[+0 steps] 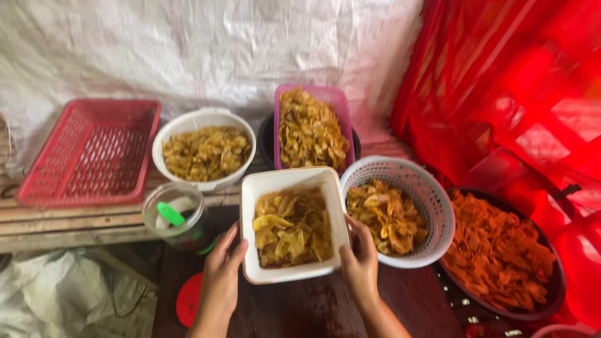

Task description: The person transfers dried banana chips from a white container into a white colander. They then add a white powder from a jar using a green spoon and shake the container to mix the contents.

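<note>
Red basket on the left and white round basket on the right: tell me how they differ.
The red basket is rectangular and holds nothing; the white round basket holds yellow chips. The red basket sits tilted on the wooden bench, far from the hands; the white round basket stands beside the right hand. Both are perforated plastic.

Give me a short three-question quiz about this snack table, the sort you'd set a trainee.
1. True or false: both hands, left hand and right hand, grip the white square tub.
2. Which container is empty? A) red basket B) white round bowl C) pink tray
3. What colour are the chips in the dark round tray?

Key: 1 true; 2 A; 3 orange-red.
</note>
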